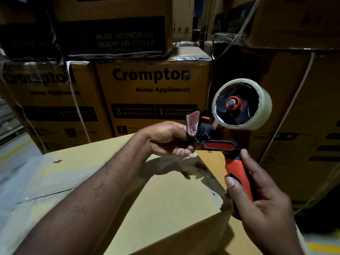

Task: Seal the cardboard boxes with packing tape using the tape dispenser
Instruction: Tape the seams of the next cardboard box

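A red and black tape dispenser [219,142] is held up above a plain cardboard box [165,199]. It carries a roll of clear tape [261,105] at its top right. My right hand [265,203] is wrapped around the red handle at the lower right. My left hand [169,138] reaches across the box and pinches the front end of the dispenser by the cutter flap [193,124]. Clear tape [207,173] lies along the box's top seam under the hands. The box's near flap edge runs below my right hand.
Printed Crompton appliance cartons [152,92] are stacked as a wall right behind the box, with more cartons [298,111] to the right, several bound with white straps. Grey floor [12,159] shows at the far left.
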